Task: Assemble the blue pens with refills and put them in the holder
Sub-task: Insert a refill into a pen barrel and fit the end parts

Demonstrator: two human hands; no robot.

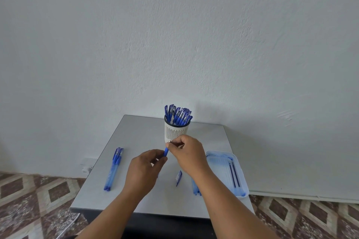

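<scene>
Item: my left hand (144, 167) and right hand (186, 151) both pinched one blue pen (166, 152) just before the holder (175, 132); bare counter (136, 134) lay left of it.

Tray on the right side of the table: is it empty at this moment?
No, the tray holds two dark blue refills lying side by side along its length.

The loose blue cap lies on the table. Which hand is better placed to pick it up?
Probably the right hand: the cap lies just below its wrist, and the left hand holds the pen by its barrel.
</scene>
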